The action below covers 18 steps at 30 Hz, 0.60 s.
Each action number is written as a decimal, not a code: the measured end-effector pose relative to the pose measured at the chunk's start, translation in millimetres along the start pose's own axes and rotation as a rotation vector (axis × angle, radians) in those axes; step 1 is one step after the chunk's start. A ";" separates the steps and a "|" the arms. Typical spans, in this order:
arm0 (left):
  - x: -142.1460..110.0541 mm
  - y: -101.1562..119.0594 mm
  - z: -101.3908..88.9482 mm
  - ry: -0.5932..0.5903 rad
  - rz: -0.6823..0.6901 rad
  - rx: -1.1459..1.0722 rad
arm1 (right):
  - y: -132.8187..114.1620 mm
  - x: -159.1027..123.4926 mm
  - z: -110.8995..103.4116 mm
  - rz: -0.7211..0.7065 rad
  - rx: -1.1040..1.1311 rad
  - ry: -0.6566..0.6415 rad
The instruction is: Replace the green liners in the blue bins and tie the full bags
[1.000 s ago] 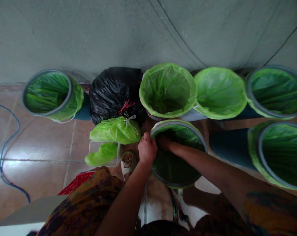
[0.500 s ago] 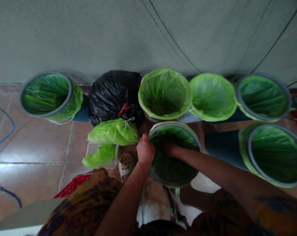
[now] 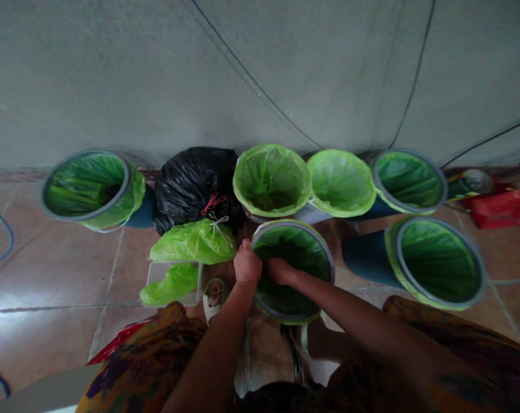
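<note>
Directly in front of me stands a trash bin [image 3: 329, 252] with a grey rim and a green bag lining its inside. The fingers of my left hand [image 3: 248, 264] are closed over the left part of that rim. My right hand [image 3: 281, 271] is down inside the bin, close to the left wall and the liner; its fingertips are hidden in the shade. Just left of the bin lies a knotted green bag [image 3: 191, 242] with a white tie. Below it, a clear plastic tub [image 3: 194, 287] holds a loose green bag [image 3: 171, 284].
A black tied bag [image 3: 191, 183] leans by the wall [image 3: 113, 74]. Lined bins stand along it: one at left [image 3: 88, 213], several to the right. Another blue bin [image 3: 367, 258] stands nearer on the right. A red object [image 3: 496, 206] lies far right; a blue hose [image 3: 8, 246] far left.
My right hand has moved left inside the bin, toward the rim that my left hand grips. The whole view has shifted, showing more of the right side.
</note>
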<state>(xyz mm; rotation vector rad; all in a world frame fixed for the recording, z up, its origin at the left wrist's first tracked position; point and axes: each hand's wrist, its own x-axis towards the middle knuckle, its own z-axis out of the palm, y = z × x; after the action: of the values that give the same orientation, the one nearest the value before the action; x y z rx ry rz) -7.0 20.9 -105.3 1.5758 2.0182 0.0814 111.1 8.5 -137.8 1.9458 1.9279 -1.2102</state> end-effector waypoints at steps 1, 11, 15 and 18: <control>-0.3 0.2 -1.0 -0.005 0.000 0.004 | 3.9 -4.9 -13.6 -0.042 -0.031 -0.031; -5.5 7.2 -37.0 -0.076 -0.036 -0.001 | 73.5 -92.1 -83.2 0.405 -0.139 0.548; -23.5 -1.0 -44.3 -0.007 -0.103 0.003 | 86.9 -103.6 -55.1 0.418 0.070 0.377; -44.2 -15.4 -35.7 -0.066 -0.064 0.014 | 87.2 -103.5 -44.6 0.396 0.142 0.447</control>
<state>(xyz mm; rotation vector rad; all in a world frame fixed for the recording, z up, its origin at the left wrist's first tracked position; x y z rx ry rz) -31.0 -13.5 -63.9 1.5013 2.0197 -0.0093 223.3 -58.5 -81.2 2.6938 1.5254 -0.8762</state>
